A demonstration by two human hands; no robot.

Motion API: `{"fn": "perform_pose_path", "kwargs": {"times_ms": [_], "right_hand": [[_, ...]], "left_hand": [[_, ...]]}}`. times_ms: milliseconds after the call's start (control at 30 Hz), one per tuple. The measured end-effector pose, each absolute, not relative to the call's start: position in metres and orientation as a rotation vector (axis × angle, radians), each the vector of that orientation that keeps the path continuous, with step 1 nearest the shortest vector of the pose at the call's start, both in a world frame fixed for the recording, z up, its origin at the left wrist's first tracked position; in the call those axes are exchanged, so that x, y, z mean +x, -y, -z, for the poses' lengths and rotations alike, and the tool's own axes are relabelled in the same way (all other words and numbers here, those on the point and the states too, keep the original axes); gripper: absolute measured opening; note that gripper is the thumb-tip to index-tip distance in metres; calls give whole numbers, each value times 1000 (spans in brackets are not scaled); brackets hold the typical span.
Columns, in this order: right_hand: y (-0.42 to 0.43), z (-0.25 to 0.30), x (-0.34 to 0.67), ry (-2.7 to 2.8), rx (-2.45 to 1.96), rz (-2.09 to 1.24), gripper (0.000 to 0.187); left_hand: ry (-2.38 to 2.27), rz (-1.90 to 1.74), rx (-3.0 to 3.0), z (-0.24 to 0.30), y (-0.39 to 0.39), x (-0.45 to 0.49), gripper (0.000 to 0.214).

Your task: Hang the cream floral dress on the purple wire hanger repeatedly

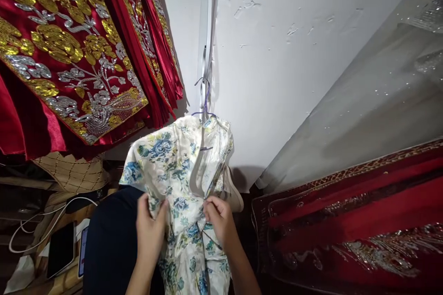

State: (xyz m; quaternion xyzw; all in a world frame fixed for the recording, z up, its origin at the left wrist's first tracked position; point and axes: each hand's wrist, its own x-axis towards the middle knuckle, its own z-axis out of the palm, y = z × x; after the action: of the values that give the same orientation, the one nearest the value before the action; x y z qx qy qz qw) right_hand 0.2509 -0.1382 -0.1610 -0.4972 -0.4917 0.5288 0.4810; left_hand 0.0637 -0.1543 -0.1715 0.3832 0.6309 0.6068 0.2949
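Between both hands, floral garment [182, 170]: it hangs from a purple hanger [206, 101], bodice on the far side of the fingers, skirt running nearer.
Left hand [153, 207]: holds the garment's left side, thumb and forefinger slightly apart with cloth between.
Right hand [207, 207]: fingertips pinched narrow on the front at the waist.
Hidden: cloth inside the right pinch.
Cut off: the hem, past the near edge.

A purple hanger [206, 97] carries the floral garment [182, 170]. At lower left, a wooden desk [65, 280] holds a black phone [61, 250], a second phone [82, 252], a white cable [81, 197] and crumpled paper [21, 273].
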Motion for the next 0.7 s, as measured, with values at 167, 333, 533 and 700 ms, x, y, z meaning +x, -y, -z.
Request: {"fn": "perform_pose_path", "kwargs": {"times_ms": [167, 333, 533, 700], "right_hand": [[140, 150, 257, 1207, -1186, -1399, 28], [152, 135, 246, 1278, -1145, -1461, 21], [134, 111, 256, 1176, -1178, -1395, 23], [75, 39, 264, 1066, -1046, -1145, 25]], "left_hand": [[-1652, -1636, 1460, 155, 171, 90, 35], [-1354, -1098, 1523, 147, 166, 118, 7], [-1263, -1027, 1533, 163, 157, 114, 23], [-1310, -906, 1564, 191, 153, 107, 28]]}}
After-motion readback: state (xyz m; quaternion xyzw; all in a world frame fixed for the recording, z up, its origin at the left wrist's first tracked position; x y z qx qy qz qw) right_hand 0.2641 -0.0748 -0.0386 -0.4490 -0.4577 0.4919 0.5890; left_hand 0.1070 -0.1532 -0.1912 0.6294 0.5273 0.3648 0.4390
